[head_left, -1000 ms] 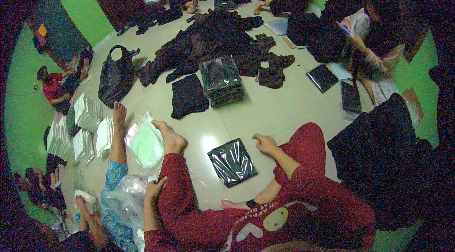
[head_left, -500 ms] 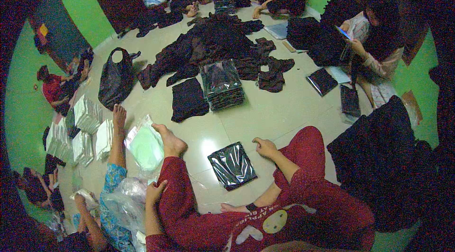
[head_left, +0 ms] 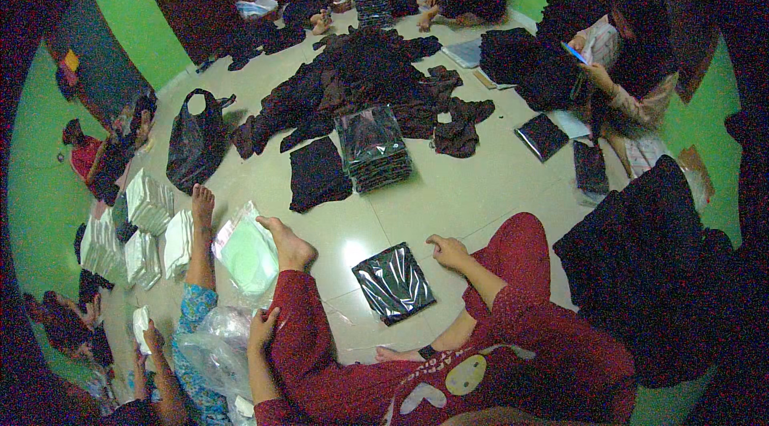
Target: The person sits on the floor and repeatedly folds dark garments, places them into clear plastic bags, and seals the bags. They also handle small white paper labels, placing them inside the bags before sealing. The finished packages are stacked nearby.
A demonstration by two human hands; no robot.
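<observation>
A black folded garment in a shiny clear plastic sleeve [head_left: 394, 283] lies flat on the floor between my legs. My right hand [head_left: 448, 252] is just right of it, not touching it; its index finger is stretched out and it holds nothing. My left hand [head_left: 263, 330] is beside my left shin with its fingers curled; a small pale bit shows at the fingertips, too small to name. Crumpled clear plastic [head_left: 215, 346] lies left of that hand. Beyond my left foot are flat clear bags with a pale green sheet [head_left: 250, 254].
Ahead stand a stack of bagged black garments [head_left: 373, 146], a folded black garment [head_left: 320, 174] and a loose dark clothes pile [head_left: 344, 78]. White folded stacks [head_left: 148, 200] and a black bag [head_left: 198, 138] are left. Black cloth [head_left: 641, 274] heaps at right. Other people sit around.
A person at the lower left has lifted a small white folded thing upright in their hands. The view has shifted slightly. My own hands and the bagged garment have stayed in place.
</observation>
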